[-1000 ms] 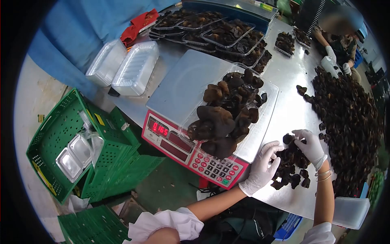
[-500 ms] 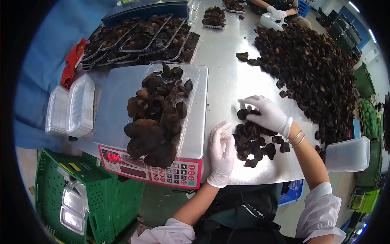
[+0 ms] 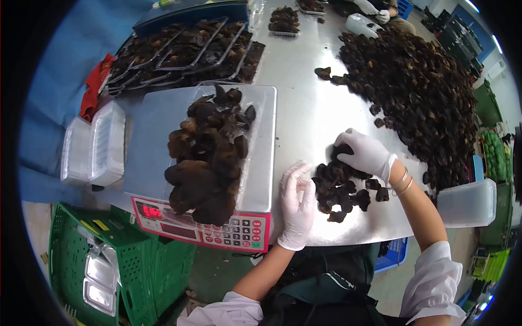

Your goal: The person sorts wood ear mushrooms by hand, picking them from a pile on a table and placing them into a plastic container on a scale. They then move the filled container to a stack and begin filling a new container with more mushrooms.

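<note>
My right hand point(image 3: 367, 155), in a white glove, has its fingers closed on a dark wood ear mushroom point(image 3: 341, 150). Under and in front of it lies a small loose pile of wood ear mushrooms point(image 3: 337, 187) on the metal table. My left hand point(image 3: 297, 206), also gloved, rests on the table between that pile and the scale; its fingers are loosely curled together with nothing visible in them. On the scale point(image 3: 152, 141), a clear plastic tray point(image 3: 254, 127) holds heaped wood ear mushrooms point(image 3: 204, 163); the red display reads about 0.165.
A big heap of wood ears point(image 3: 413, 87) covers the table's right side. Filled trays point(image 3: 185, 51) are stacked back left. Empty trays point(image 3: 106, 144) stand left of the scale, a clear container point(image 3: 467, 204) at right. Green crates point(image 3: 109, 261) sit below. A co-worker's gloved hands point(image 3: 375, 11) are at the far end.
My right hand has moved slightly down and its fingers have closed on a wood ear at the pile's top. My left hand stays put. The co-worker's hands have moved apart.
</note>
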{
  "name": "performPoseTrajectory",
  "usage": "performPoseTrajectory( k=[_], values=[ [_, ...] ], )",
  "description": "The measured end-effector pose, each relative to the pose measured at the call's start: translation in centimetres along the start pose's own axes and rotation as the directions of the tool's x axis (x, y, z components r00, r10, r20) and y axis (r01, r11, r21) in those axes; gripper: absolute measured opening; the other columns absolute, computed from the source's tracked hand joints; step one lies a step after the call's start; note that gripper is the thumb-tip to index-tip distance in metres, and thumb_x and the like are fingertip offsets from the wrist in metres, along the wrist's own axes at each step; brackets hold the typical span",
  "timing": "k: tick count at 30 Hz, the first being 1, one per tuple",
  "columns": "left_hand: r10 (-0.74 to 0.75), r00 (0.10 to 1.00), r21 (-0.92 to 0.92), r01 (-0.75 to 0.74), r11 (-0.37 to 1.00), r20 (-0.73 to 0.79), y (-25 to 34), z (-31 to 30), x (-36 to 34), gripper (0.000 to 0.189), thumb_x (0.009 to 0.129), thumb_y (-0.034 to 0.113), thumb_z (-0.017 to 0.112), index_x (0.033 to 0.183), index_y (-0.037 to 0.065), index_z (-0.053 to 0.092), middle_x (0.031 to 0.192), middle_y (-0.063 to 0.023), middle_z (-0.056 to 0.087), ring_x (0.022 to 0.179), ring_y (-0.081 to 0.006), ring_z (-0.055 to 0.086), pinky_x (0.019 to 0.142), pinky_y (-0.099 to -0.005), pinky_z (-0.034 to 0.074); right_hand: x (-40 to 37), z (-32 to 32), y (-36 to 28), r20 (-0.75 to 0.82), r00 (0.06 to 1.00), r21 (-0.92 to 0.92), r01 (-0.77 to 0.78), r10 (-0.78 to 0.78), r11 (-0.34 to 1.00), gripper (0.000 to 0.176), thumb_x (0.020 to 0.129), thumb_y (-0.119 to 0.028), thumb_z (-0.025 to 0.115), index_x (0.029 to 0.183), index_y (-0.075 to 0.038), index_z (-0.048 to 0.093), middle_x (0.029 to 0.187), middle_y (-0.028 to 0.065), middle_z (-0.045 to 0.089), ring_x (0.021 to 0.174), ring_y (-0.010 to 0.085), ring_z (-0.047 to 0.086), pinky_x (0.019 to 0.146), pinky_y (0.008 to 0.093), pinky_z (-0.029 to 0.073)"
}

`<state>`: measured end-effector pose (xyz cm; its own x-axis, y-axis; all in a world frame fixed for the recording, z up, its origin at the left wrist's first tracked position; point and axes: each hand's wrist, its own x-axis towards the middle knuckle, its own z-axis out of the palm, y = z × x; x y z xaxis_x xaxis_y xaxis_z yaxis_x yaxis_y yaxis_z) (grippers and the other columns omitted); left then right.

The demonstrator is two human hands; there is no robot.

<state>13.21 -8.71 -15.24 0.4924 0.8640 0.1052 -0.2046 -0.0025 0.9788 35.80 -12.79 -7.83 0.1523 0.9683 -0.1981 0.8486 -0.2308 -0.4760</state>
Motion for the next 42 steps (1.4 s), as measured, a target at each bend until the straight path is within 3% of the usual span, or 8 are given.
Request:
performPoseTrajectory(
  k=[6, 14, 16, 22, 26, 29, 32, 42],
  values=[
    [0.074, 0.997, 0.072, -0.074, 0.995, 0.005, 0.1, -0.1, 0.2, 0.032, 0.095, 0.000, 0.057, 0.127, 0.004, 0.061, 0.135, -0.0098, 0.055, 0.106, -0.0132, 0.056, 0.094, -0.0278, 0.047, 0.6, 0.3, -0.5, -0.042, 0.999, -0.049, 0.022, -0.024, 0.999, 0.027, 0.084, -0.017, 0.068, 0.111, -0.014, 0.066, 0.098, 0.0132, 0.067, 0.094, 0.0325, 0.067, 0.087, 0.0401, 0.053],
    [0.134, 0.991, 0.090, -0.132, 0.987, -0.023, 0.9, -0.1, 0.3, 0.025, 0.097, 0.007, 0.060, 0.122, 0.004, 0.063, 0.130, -0.0108, 0.059, 0.090, -0.0147, 0.060, 0.081, -0.0273, 0.051, 1.5, -3.3, -2.0, 0.092, 0.996, -0.038, 0.006, -0.003, 0.999, 0.013, 0.081, -0.010, 0.071, 0.092, -0.005, 0.071, 0.077, 0.0103, 0.062, 0.073, 0.0251, 0.061, 0.072, 0.0348, 0.051],
    [0.028, 0.999, 0.040, -0.029, 0.999, 0.018, 1.4, -0.1, 0.1, 0.030, 0.094, 0.000, 0.059, 0.123, 0.006, 0.063, 0.132, -0.0104, 0.057, 0.109, -0.0177, 0.059, 0.092, -0.0293, 0.048, 2.0, -5.5, -5.6, 0.072, 0.997, 0.106, -0.043, 0.035, 0.993, 0.009, 0.084, -0.008, 0.070, 0.091, -0.003, 0.069, 0.076, 0.0078, 0.062, 0.073, 0.0183, 0.061, 0.070, 0.0315, 0.050],
    [0.060, 0.998, 0.081, -0.062, 0.995, 0.034, 1.3, 0.0, 0.2, 0.027, 0.094, 0.000, 0.058, 0.120, 0.004, 0.063, 0.131, -0.0116, 0.058, 0.099, -0.0167, 0.058, 0.091, -0.0297, 0.048, 8.3, -6.4, -15.5, -0.162, 0.937, 0.533, 0.346, -0.309, 0.772, 0.013, 0.088, -0.008, 0.069, 0.098, -0.001, 0.068, 0.086, 0.0069, 0.067, 0.082, 0.0128, 0.063, 0.079, 0.0279, 0.052],
    [0.072, 0.997, 0.084, -0.074, 0.994, 0.027, 1.2, 0.0, 0.0, 0.025, 0.095, 0.001, 0.057, 0.119, 0.002, 0.064, 0.131, -0.0128, 0.058, 0.098, -0.0174, 0.058, 0.093, -0.0305, 0.047, 13.1, -4.5, -16.9, -0.276, 0.832, 0.165, 0.535, -0.482, 0.829, 0.025, 0.090, -0.012, 0.066, 0.113, -0.004, 0.068, 0.089, 0.0094, 0.068, 0.083, 0.0196, 0.064, 0.080, 0.0319, 0.052],
    [0.095, 0.995, 0.104, -0.098, 0.990, 0.029, 0.7, -0.1, 0.1, 0.024, 0.096, 0.002, 0.058, 0.119, 0.003, 0.064, 0.131, -0.0133, 0.058, 0.105, -0.0198, 0.060, 0.093, -0.0311, 0.048, 12.5, -5.5, -18.0, -0.226, 0.934, 0.366, 0.344, -0.276, 0.865, 0.028, 0.093, -0.012, 0.062, 0.121, -0.007, 0.068, 0.092, 0.0097, 0.070, 0.086, 0.0159, 0.065, 0.081, 0.0311, 0.052],
    [0.038, 0.999, 0.106, -0.041, 0.994, 0.028, 1.1, -0.1, 0.2, 0.023, 0.096, 0.003, 0.059, 0.118, 0.003, 0.065, 0.131, -0.0135, 0.059, 0.112, -0.0220, 0.060, 0.090, -0.0310, 0.050, 12.1, -5.7, -15.9, -0.379, 0.881, 0.348, 0.420, -0.284, 0.838, 0.028, 0.095, -0.011, 0.060, 0.122, -0.007, 0.068, 0.092, 0.0091, 0.070, 0.087, 0.0135, 0.065, 0.083, 0.0291, 0.051],
    [0.056, 0.997, 0.065, -0.060, 0.996, 0.053, 1.4, 0.0, 0.2, 0.028, 0.092, 0.002, 0.061, 0.119, 0.006, 0.066, 0.130, -0.0098, 0.060, 0.088, -0.0144, 0.058, 0.085, -0.0281, 0.051, 8.8, -5.6, -11.6, -0.197, 0.980, 0.462, 0.067, 0.028, 0.885, 0.025, 0.097, -0.017, 0.062, 0.117, -0.003, 0.068, 0.092, 0.0011, 0.063, 0.090, 0.0087, 0.056, 0.085, 0.0249, 0.046]
  ],
)
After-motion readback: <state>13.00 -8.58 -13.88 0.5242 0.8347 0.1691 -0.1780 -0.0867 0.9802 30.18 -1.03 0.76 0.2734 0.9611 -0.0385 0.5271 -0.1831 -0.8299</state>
